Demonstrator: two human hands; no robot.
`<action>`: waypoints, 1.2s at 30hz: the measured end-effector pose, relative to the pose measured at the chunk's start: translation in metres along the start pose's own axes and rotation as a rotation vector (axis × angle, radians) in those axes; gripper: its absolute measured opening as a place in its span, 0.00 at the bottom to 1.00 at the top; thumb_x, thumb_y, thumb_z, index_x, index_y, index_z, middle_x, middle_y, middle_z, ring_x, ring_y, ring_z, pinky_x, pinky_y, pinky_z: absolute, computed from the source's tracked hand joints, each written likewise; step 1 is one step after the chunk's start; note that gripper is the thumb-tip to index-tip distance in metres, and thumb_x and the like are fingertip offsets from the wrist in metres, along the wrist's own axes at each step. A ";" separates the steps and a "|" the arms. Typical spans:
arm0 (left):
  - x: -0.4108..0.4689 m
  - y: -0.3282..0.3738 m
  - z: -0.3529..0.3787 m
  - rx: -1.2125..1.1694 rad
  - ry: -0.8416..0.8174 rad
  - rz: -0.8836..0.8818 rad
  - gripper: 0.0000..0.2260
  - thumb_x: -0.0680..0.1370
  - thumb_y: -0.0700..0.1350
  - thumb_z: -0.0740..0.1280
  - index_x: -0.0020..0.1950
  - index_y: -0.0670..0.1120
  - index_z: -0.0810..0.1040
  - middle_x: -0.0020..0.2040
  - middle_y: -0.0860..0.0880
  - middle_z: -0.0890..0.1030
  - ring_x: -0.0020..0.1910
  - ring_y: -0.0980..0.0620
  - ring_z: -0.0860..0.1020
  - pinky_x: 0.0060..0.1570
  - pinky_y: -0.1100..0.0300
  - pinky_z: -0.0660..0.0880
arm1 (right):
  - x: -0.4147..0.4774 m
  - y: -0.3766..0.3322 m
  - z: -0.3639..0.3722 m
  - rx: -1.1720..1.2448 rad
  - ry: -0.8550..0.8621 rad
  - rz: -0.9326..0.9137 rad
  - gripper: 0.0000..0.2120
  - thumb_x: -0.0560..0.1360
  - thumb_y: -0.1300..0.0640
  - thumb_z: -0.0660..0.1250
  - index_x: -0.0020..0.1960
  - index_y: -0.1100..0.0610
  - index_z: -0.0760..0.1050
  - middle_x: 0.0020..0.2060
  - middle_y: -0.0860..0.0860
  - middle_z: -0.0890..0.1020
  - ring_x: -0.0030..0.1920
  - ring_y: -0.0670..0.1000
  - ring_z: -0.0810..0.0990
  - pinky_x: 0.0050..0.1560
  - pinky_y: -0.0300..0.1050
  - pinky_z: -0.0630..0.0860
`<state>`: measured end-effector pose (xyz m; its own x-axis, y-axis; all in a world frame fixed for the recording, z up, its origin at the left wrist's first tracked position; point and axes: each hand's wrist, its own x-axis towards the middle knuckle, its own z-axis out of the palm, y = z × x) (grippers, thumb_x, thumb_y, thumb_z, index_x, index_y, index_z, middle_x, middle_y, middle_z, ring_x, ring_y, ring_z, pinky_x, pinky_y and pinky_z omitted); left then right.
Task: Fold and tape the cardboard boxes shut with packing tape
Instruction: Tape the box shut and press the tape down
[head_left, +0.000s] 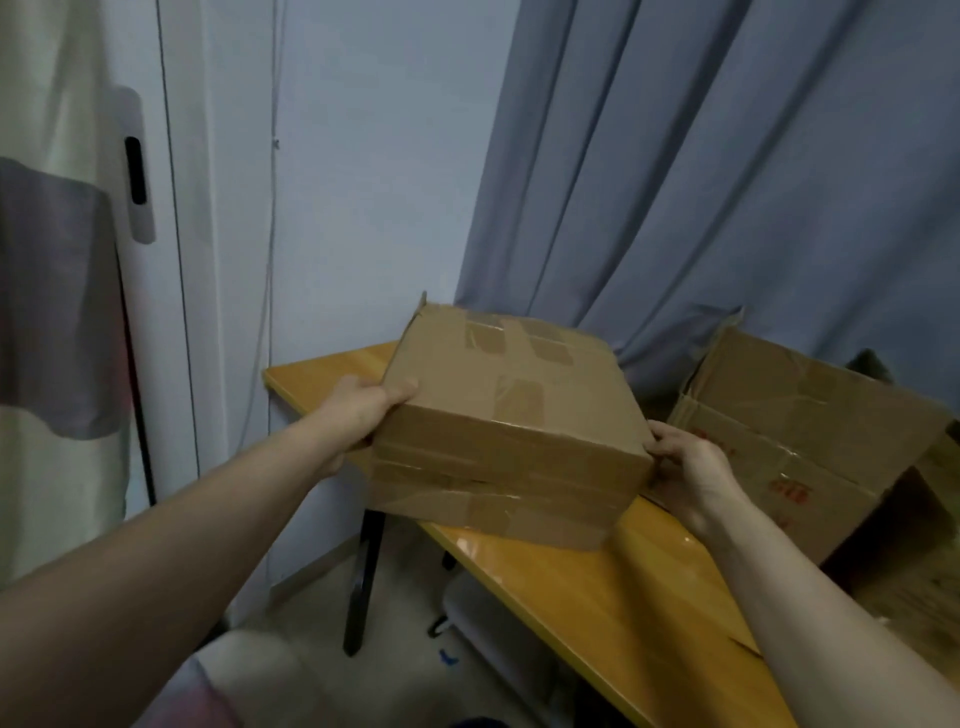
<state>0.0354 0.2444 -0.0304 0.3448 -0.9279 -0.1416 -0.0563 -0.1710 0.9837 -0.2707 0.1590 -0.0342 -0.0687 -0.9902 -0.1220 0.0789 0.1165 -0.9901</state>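
A closed brown cardboard box (498, 395) with strips of clear packing tape on its top sits on another closed, taped cardboard box (493, 512). The stack stands at the front left edge of the wooden table (618, 587) and overhangs it a little. My left hand (366, 410) grips the top box at its left corner, thumb on the top face. My right hand (685, 462) grips the same box at its right corner. No tape roll is in sight.
A larger cardboard box (810, 436) with raised flaps and red print stands on the table to the right, close to my right hand. Blue-grey curtains (727, 182) hang behind the table. A black table leg (363, 582) and floor lie below the left edge.
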 end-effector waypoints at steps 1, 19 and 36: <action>0.002 0.002 -0.001 0.001 0.008 0.019 0.14 0.75 0.49 0.69 0.54 0.41 0.77 0.43 0.48 0.80 0.41 0.52 0.78 0.39 0.61 0.74 | 0.003 0.001 -0.002 0.006 0.000 -0.004 0.25 0.71 0.70 0.58 0.68 0.62 0.71 0.59 0.58 0.78 0.54 0.57 0.76 0.60 0.55 0.73; 0.011 0.003 -0.011 -0.173 0.122 0.022 0.31 0.75 0.66 0.58 0.71 0.48 0.67 0.66 0.47 0.71 0.65 0.47 0.70 0.55 0.50 0.71 | -0.005 -0.023 -0.006 0.102 -0.033 -0.188 0.36 0.66 0.28 0.62 0.64 0.50 0.75 0.65 0.52 0.74 0.69 0.56 0.69 0.69 0.61 0.61; 0.008 0.119 -0.015 0.149 -0.111 -0.157 0.12 0.80 0.36 0.54 0.51 0.31 0.74 0.39 0.35 0.82 0.32 0.40 0.83 0.28 0.47 0.80 | 0.015 -0.062 0.025 -0.252 0.083 -0.368 0.35 0.66 0.36 0.71 0.69 0.46 0.64 0.68 0.51 0.68 0.65 0.54 0.69 0.62 0.55 0.71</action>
<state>0.0455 0.2212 0.0868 0.2552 -0.9154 -0.3113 -0.1506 -0.3556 0.9224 -0.2519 0.1350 0.0267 -0.1274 -0.9608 0.2464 -0.2099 -0.2166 -0.9534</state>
